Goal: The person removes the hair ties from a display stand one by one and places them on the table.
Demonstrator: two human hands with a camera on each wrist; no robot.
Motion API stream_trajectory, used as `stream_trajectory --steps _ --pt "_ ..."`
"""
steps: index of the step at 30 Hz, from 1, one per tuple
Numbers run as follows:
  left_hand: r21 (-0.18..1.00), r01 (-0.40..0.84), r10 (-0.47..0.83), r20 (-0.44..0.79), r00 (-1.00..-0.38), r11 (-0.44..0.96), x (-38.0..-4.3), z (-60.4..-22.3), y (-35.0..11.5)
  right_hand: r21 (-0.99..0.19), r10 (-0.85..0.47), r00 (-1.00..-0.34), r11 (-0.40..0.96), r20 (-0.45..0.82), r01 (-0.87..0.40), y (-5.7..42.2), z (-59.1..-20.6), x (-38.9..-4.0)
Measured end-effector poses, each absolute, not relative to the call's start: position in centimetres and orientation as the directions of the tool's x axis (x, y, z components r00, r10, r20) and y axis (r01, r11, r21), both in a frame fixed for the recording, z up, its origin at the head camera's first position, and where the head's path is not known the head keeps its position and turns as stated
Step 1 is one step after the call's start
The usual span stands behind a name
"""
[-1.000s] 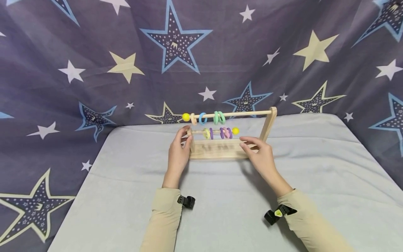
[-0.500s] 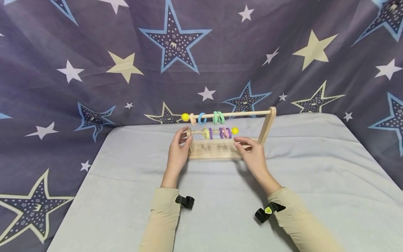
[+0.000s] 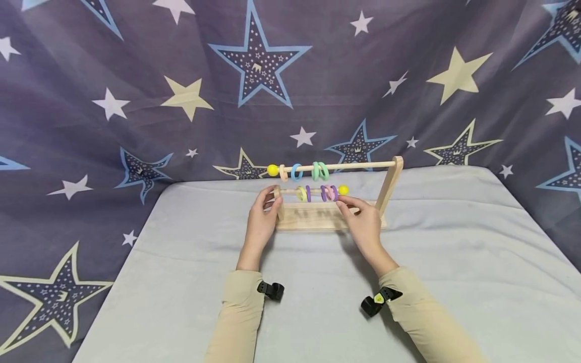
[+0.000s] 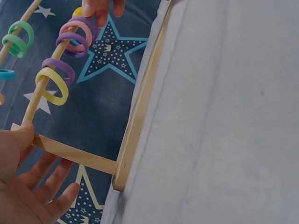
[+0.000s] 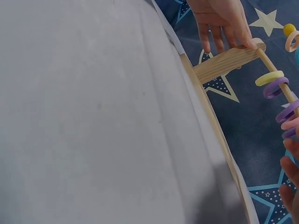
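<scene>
A wooden ring rack [image 3: 308,222] has two rods threaded with coloured rings. My left hand [image 3: 262,219] holds the short left upright [image 4: 74,153], its thumb on the rod end and the other fingers behind. On the lower rod hang a yellow ring [image 4: 52,86], purple rings and a pink ring [image 4: 77,35], with a yellow ball [image 3: 343,190] at the free end. My right hand [image 3: 364,222] pinches the outermost purple ring [image 3: 335,193] with thumb and index fingertips, just beside that ball. Its other fingers are loosely bent.
The upper rod [image 3: 358,165] runs from the tall right upright [image 3: 389,184] and carries a peach ring [image 3: 283,173], a blue ring [image 3: 297,172] and green rings [image 3: 320,171]. A pale cloth [image 3: 313,312] covers the table. Behind hangs a star-patterned curtain [image 3: 150,121].
My right hand has moved left from near the tall upright to the outermost purple ring. My left hand stays on the short upright, and the rings keep their places.
</scene>
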State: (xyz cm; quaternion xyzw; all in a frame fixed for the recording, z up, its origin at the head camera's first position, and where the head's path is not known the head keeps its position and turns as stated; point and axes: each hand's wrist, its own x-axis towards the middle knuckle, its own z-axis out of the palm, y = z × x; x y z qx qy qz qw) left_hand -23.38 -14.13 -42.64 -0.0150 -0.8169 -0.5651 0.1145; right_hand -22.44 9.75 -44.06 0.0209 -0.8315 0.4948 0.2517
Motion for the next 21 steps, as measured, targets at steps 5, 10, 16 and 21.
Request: stream_trajectory --steps 5,10,16,21 --pt "0.918 0.152 -0.101 0.202 -0.974 0.366 -23.42 -42.72 -14.07 -0.825 0.229 -0.874 0.495 0.428 -0.274 9.41 -44.24 -22.53" --pt "0.918 0.15 -0.102 0.199 -0.975 0.367 -23.45 -42.72 -13.81 -0.84 0.241 -0.873 0.465 0.424 -0.28 9.18 -44.51 -22.52" --pt "0.914 0.163 -0.098 0.213 -0.972 0.372 -23.42 -42.72 -13.82 -0.839 0.256 -0.855 0.448 0.452 -0.31 8.91 -44.71 -22.56" --pt "0.913 0.174 -0.11 0.228 -0.967 0.368 -23.29 -42.69 -13.94 -0.829 0.245 -0.844 0.446 0.476 -0.338 9.03 -44.8 -22.53"
